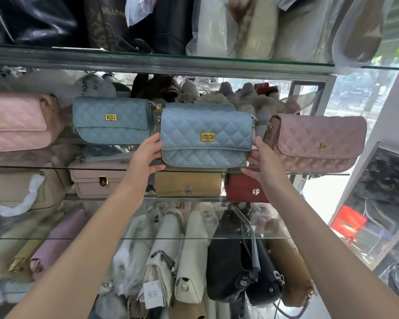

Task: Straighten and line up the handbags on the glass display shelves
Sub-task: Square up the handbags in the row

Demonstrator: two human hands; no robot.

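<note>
Your left hand (pixel 145 155) and right hand (pixel 262 158) grip the light-blue quilted handbag (pixel 205 132) by its ends — front edge, glass shelf (pixel 55 168).

window (pixel 357 93): daylit, right | white wall (pixel 393 107) | red stool (pixel 347 223) below

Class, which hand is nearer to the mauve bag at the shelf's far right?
Right. The right hand sits just beside the mauve bag; the left hand grips the far end of the held blue bag.

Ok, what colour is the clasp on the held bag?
Gold: the clasp on the light blue quilted bag, best seen in head view.
</note>
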